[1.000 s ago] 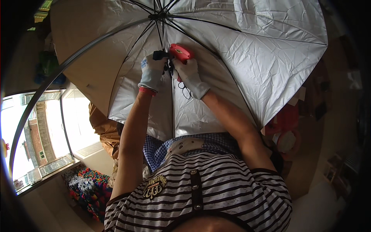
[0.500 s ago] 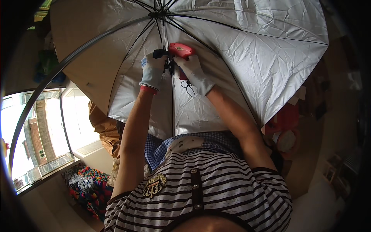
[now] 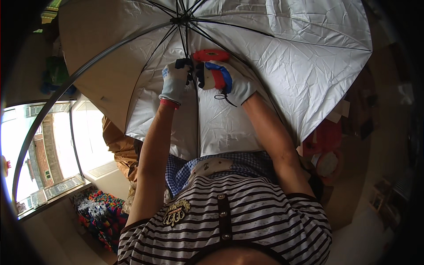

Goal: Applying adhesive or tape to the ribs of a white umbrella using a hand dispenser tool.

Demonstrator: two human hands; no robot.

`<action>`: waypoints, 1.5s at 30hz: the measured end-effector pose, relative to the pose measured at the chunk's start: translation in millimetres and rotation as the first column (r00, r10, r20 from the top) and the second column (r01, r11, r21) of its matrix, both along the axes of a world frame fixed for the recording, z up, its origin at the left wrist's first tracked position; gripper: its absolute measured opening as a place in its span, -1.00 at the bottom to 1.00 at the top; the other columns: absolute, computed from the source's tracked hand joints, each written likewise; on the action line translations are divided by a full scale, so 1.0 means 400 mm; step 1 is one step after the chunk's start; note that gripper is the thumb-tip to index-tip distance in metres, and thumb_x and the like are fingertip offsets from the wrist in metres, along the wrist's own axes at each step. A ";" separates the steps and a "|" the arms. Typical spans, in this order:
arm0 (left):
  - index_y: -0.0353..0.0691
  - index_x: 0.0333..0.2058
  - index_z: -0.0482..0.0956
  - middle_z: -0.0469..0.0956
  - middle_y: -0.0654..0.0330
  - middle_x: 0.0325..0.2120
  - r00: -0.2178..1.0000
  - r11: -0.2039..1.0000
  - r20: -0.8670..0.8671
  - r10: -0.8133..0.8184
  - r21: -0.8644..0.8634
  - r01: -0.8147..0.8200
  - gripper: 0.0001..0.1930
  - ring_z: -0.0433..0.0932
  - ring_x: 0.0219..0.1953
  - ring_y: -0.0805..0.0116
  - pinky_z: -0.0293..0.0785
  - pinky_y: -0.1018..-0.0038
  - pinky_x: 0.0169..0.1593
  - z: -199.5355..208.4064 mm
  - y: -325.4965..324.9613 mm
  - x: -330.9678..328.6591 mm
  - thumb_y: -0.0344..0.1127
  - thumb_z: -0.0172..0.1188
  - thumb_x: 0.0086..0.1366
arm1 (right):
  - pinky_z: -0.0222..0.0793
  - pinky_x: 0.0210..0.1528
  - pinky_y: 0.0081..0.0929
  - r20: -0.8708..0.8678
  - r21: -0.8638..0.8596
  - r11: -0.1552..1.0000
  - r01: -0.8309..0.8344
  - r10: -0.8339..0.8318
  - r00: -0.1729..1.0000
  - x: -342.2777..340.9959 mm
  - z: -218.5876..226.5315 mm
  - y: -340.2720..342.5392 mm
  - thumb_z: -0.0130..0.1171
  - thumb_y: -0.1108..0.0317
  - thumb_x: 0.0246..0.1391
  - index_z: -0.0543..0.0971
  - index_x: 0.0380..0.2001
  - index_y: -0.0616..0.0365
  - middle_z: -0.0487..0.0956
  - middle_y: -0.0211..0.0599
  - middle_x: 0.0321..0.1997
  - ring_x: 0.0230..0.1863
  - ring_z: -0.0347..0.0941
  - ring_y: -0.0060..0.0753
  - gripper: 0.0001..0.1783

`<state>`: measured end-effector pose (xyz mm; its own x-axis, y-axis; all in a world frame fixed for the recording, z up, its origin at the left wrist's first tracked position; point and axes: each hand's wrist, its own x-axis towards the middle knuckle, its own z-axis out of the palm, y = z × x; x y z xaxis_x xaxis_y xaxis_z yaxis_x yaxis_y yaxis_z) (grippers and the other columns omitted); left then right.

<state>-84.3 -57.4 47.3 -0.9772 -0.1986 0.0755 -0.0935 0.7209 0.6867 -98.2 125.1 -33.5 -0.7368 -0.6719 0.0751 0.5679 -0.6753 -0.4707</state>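
Observation:
An open umbrella with a silver inner lining (image 3: 309, 70) and black ribs is spread in front of me. My left hand (image 3: 176, 81), in a white glove with dark fingertips, is closed around a black umbrella rib (image 3: 197, 119) below the hub (image 3: 181, 20). Just to its right, my gloved right hand (image 3: 238, 84) grips a red hand-held tool (image 3: 211, 55) with a blue part at its handle. A black cord loop (image 3: 225, 98) hangs from the tool. The tool's wide red head points away from me, beside the rib. Its exact kind is unclear.
A curved dark bar (image 3: 84, 64) arcs across the left side, before a bright window (image 3: 48, 150). Brown cloth (image 3: 117, 145) and a multicoloured knitted pile (image 3: 101, 212) lie at my left. Red items (image 3: 324, 139) and a round white-topped container (image 3: 326, 163) stand at the right.
My right hand has turned and drawn slightly right, so the tool's blue part and the dark glove fingertips now show. My left hand stays nearly in place at the rib.

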 end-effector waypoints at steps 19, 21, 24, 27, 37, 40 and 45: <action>-0.23 -0.33 0.61 0.62 0.03 -0.53 0.989 0.989 -0.016 -0.149 -0.012 0.149 -0.79 0.58 -0.51 0.08 0.49 0.31 -0.37 0.010 0.029 0.020 -0.22 0.20 0.15 | 0.42 -0.36 -0.53 0.061 0.266 0.964 0.013 -0.031 0.998 0.034 0.208 0.009 -0.02 0.22 0.23 0.51 -0.30 0.16 0.55 -0.33 -0.39 -0.42 0.47 -0.52 -0.77; -0.20 -0.24 0.59 0.62 0.03 -0.51 0.969 0.954 -0.173 -0.178 -0.273 0.127 -0.77 0.60 -0.45 0.05 0.48 0.28 -0.37 -0.020 0.039 0.025 -0.22 0.19 0.17 | 0.43 -0.36 -0.51 0.100 0.155 0.987 -0.045 0.029 0.995 0.018 0.165 0.011 -0.01 0.21 0.22 0.51 -0.28 0.18 0.57 -0.32 -0.37 -0.40 0.49 -0.50 -0.75; -0.17 -0.18 0.57 0.61 0.01 -0.44 0.963 0.909 -0.196 -0.187 -0.406 0.094 -0.74 0.60 -0.37 -0.02 0.48 0.22 -0.32 0.003 0.024 0.000 -0.21 0.17 0.19 | 0.46 -0.37 -0.48 0.187 -0.069 0.986 -0.150 0.160 0.969 0.013 0.114 0.022 0.02 0.17 0.20 0.51 -0.22 0.21 0.59 -0.29 -0.32 -0.37 0.53 -0.46 -0.70; -0.13 -0.13 0.53 0.60 -0.03 -0.29 0.985 0.841 -0.083 -0.153 -0.534 0.086 -0.70 0.56 -0.22 -0.11 0.48 0.17 -0.18 0.123 -0.033 -0.025 -0.18 0.15 0.19 | 0.54 -0.29 -0.46 0.266 -0.018 0.999 0.029 -0.023 0.964 0.074 0.161 0.002 0.08 0.25 0.19 0.45 -0.03 0.26 0.58 -0.23 -0.24 -0.29 0.57 -0.34 -0.64; -0.16 -0.02 0.50 0.55 -0.02 -0.18 0.825 0.907 -0.537 -0.176 -0.414 -0.076 -0.58 0.55 -0.14 -0.02 0.49 0.24 -0.10 0.144 -0.134 -0.095 -0.28 0.27 0.12 | 0.50 -0.10 -0.43 -0.460 0.286 0.727 0.625 -0.468 0.755 0.118 0.138 -0.029 0.16 0.37 0.13 0.45 0.01 0.21 0.57 -0.23 -0.15 -0.18 0.56 -0.40 -0.63; -0.16 0.04 0.43 0.50 0.01 -0.09 0.969 0.960 -0.175 -0.176 -0.250 0.129 -0.49 0.51 -0.05 -0.01 0.46 0.17 -0.06 0.045 0.008 0.049 -0.11 0.24 0.11 | 0.50 -0.15 -0.45 -0.898 0.135 0.197 0.971 -0.389 0.204 0.103 0.048 -0.003 0.17 0.35 0.13 0.47 -0.03 0.23 0.58 -0.26 -0.15 -0.22 0.56 -0.42 -0.66; -0.13 0.10 0.32 0.50 -0.01 -0.08 0.985 0.915 0.001 -0.174 -0.368 0.163 -0.40 0.53 -0.09 -0.03 0.46 0.15 -0.07 -0.097 0.053 0.116 -0.08 0.22 0.11 | 0.49 -0.21 -0.50 -0.232 0.308 0.413 0.857 -0.841 0.489 0.158 0.137 0.028 0.19 0.37 0.10 0.52 -0.10 0.23 0.59 -0.30 -0.23 -0.29 0.55 -0.47 -0.71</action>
